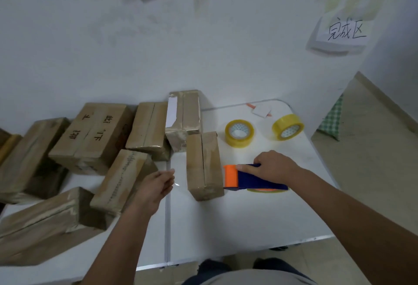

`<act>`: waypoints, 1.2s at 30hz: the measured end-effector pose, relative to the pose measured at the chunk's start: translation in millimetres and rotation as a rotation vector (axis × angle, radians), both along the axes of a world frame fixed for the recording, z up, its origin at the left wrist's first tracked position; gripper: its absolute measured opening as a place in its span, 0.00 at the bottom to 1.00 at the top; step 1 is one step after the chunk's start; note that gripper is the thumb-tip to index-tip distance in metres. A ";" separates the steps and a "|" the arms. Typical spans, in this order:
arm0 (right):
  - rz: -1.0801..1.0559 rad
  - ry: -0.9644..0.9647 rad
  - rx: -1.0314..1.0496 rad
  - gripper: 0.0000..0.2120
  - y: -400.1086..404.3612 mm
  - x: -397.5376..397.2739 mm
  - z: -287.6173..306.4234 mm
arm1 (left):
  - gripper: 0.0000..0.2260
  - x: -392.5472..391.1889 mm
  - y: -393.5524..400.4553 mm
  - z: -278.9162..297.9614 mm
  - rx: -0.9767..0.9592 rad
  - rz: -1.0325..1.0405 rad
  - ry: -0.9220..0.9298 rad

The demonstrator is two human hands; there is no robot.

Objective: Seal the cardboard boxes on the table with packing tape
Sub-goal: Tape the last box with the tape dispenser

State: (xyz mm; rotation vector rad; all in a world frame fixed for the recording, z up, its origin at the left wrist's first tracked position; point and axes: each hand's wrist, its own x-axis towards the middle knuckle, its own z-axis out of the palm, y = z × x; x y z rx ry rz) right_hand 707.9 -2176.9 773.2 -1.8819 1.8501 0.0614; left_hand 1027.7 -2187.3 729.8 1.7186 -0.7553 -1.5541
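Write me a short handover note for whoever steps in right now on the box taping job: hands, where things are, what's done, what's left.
Right hand grips the blue and orange tape dispenser, which lies on the white table beside the small upright brown cardboard box.
Left hand is open, holding nothing, left of that box.
Two spare yellowish tape rolls sit behind the dispenser.
More brown boxes crowd the table's left.
Done: cannot tell which boxes are sealed.
Left: tape the centre box's seam, then the others.

white table (226,221) | cardboard boxes (204,164) | two tape rolls (239,133) | tape dispenser (253,177) | paper slip (261,110)
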 end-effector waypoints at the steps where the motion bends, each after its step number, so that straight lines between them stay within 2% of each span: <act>1: -0.001 0.029 -0.019 0.36 0.6 -0.4 -0.8 | 0.08 -2.8 3.8 -3.3 -0.017 0.023 -0.019; 4: 0.009 0.087 -0.051 0.36 2.2 -2.8 -4.4 | 0.07 -11.3 13.9 -11.1 -0.032 0.076 -0.044; 9: 0.009 0.046 -0.020 0.34 4.8 -8.1 -12.7 | 0.07 -5.6 14.5 -15.0 -0.050 0.125 -0.083; 12: 0.030 0.086 -0.020 0.38 5.4 -12.7 -17.7 | 0.05 3.8 15.5 -22.8 -0.018 0.171 -0.080; 19: 0.059 0.178 -0.020 0.38 -3.3 -13.6 -22.2 | 0.06 -1.1 20.2 -33.8 0.020 0.155 -0.125; 27: 0.068 0.203 -0.002 0.36 -15.7 -12.8 -24.7 | 0.14 -11.3 17.2 -53.4 0.026 0.069 -0.261; 33: 0.069 0.235 0.031 0.37 -21.7 -11.8 -33.4 | 0.28 -30.6 19.6 -49.3 0.092 0.003 -0.349; 36: 0.048 0.241 0.061 0.35 -24.5 -12.4 -36.4 | 0.28 -36.0 19.4 -51.8 0.077 -0.016 -0.362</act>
